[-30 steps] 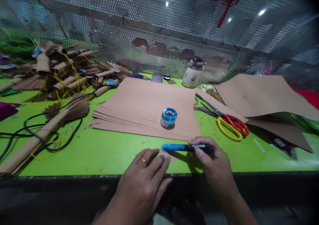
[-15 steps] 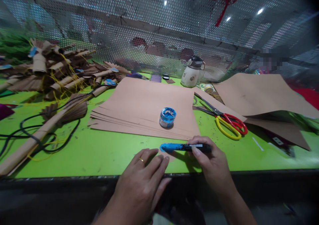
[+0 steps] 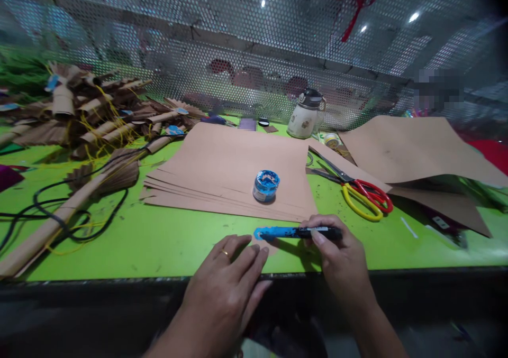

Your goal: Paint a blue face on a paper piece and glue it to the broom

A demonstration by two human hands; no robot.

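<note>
1. Left hand (image 3: 230, 278), fingers loosely extended, rests on the small paper (image 3: 272, 247).
2. Right hand (image 3: 341, 252) pinches the pen (image 3: 282, 232), blue end over that paper; it has shifted slightly right, likely spreading paint.
3. Jar (image 3: 265, 190) stands beyond.

Green tabletop (image 3: 174, 249), paper scrap (image 3: 272, 246), paper stack (image 3: 230, 162), scissors (image 3: 346, 178), flask (image 3: 300, 121)

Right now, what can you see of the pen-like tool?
The pen-like tool is a straight rod, seemingly plastic, with a pale label on its black end and blue paint coating the other. It lies almost level, gripped by the right hand. Its painted tip is at a brown paper piece that the left hand touches; tip contact is unclear.
</note>
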